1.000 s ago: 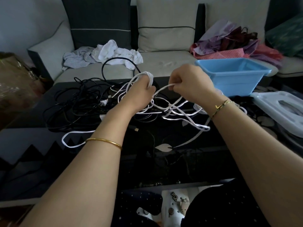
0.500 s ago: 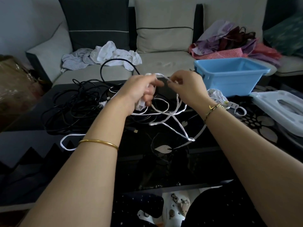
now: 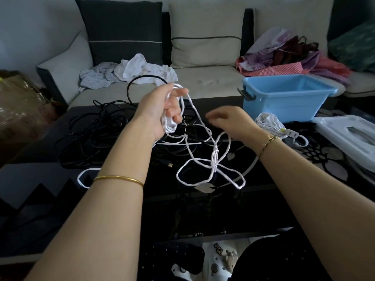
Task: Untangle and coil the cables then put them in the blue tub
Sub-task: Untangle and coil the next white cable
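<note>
White cable (image 3: 214,159): upper loops gripped in curled left hand (image 3: 160,112), raised above table (image 3: 203,209) centre; knotted tail droops onto tabletop. Right hand (image 3: 229,120) blurred, fingers loose, grip unclear. Blue tub (image 3: 280,106) at far right corner.

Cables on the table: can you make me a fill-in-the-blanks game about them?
The left hand holds loops of a ____ cable. The tangled pile to its left is made of ____ cables. The plastic tub on the table is coloured ____.
Missing words: white; black; blue.
</note>
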The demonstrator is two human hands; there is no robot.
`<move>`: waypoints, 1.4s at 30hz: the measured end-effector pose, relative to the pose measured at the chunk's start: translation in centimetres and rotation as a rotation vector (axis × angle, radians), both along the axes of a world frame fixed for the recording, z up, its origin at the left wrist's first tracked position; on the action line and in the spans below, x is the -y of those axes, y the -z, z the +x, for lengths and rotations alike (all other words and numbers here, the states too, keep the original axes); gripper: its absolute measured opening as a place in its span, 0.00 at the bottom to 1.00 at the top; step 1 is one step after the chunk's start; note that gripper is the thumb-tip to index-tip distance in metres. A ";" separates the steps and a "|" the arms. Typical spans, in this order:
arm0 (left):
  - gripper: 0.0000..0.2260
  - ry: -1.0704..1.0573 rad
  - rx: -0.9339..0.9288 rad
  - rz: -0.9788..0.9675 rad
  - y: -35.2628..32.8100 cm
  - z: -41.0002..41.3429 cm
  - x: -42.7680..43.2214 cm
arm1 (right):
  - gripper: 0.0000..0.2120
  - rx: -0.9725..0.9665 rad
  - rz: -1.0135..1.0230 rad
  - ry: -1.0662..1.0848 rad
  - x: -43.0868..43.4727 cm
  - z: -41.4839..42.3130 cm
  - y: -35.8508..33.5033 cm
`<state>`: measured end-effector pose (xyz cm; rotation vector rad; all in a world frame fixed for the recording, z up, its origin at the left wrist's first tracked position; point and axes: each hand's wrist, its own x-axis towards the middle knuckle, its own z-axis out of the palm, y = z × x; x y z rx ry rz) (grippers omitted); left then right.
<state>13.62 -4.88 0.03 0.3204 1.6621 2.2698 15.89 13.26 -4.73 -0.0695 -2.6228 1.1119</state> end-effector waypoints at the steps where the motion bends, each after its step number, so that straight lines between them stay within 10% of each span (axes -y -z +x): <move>1: 0.15 0.033 0.007 -0.019 0.1 -0.1 -0.2 | 0.12 -0.034 -0.133 -0.025 0.6 0.0 -0.6; 11: 0.17 0.377 0.292 0.486 0.6 -0.2 0.0 | 0.12 0.114 -0.397 -0.184 3.3 0.8 -0.6; 18: 0.13 -0.022 0.214 0.650 1.0 -1.2 -0.1 | 0.12 0.359 -0.131 -0.395 4.3 1.6 -0.8; 25: 0.13 -0.356 -0.067 0.254 1.4 -1.4 -1.4 | 0.05 0.505 0.083 -0.534 3.2 2.2 -2.6; 34: 0.06 -0.373 -0.752 -0.723 2.9 -0.4 -3.1 | 0.08 0.427 0.062 -0.411 1.7 2.6 -3.9; 42: 0.08 0.003 -0.626 -1.031 2.4 0.3 -2.2 | 0.07 0.017 0.008 -0.036 -0.7 1.7 -3.9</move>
